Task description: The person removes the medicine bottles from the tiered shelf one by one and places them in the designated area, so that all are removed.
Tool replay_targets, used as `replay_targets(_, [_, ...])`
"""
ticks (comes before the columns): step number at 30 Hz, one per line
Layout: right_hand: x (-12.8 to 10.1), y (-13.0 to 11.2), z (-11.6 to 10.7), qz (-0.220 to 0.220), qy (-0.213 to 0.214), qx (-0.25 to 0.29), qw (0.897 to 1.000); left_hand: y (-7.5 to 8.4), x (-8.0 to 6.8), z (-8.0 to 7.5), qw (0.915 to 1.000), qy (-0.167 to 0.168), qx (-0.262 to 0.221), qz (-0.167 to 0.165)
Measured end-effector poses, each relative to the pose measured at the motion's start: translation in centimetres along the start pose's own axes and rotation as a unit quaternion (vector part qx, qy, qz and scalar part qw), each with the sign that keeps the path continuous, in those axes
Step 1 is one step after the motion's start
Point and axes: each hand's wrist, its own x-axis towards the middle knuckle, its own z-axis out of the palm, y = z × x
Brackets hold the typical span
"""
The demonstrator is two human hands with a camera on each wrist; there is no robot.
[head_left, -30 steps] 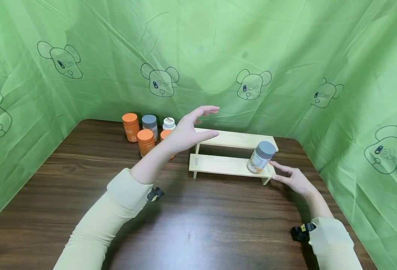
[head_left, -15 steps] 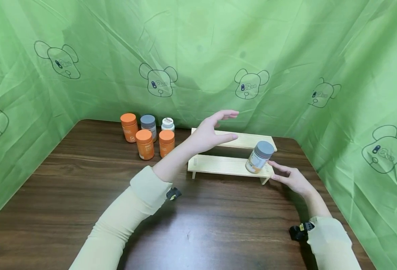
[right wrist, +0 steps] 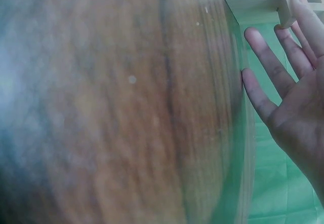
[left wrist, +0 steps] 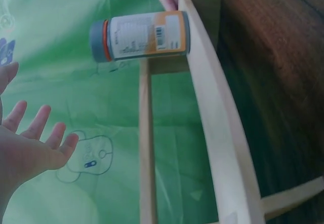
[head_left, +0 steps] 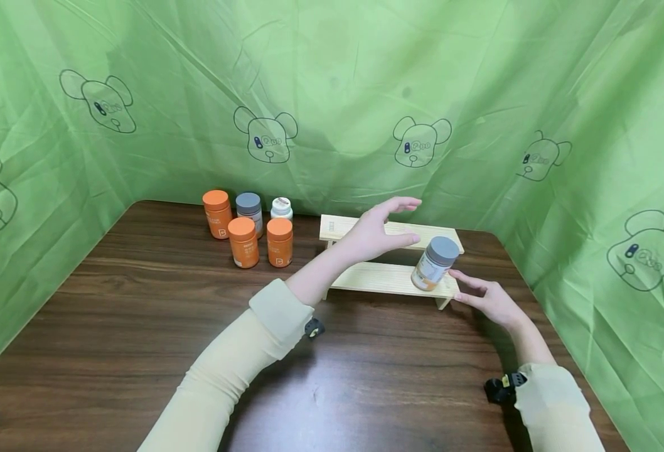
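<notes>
A two-tier wooden rack stands on the table. Near the right end of its lower tier sits an upright jar with a grey lid and an orange-and-white label. The left hand hovers over the rack, left of the jar, with thumb and fingers spread toward it. Extended, separated fingers show in the left wrist view. At the lower tier's right end, the right hand holds the board's edge between thumb and index finger. Its other fingers are spread beside the rack in the right wrist view.
Left of the rack stand three orange jars, a grey-lidded jar and a small white bottle. Green cloth with bear-head outlines hangs behind and at both sides of the dark wooden table.
The left hand has moved right across the rack toward the jar, uncovering the orange jars and white bottle behind its arm. The right hand has stayed at the rack's end.
</notes>
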Motion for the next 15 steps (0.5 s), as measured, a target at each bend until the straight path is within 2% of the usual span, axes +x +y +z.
replay_targets(7, [0.0, -0.1, -0.1, -0.004, -0.002, 0.007, 1.0, -1.1, 0.7, 2.1, 1.0, -0.007, -0.004, -0.003])
replay_targets(15, [-0.1, -0.2, -0.1, -0.002, -0.005, 0.009, 1.0, -2.1, 1.2, 4.0, 0.9993, -0.004, -0.017, -0.032])
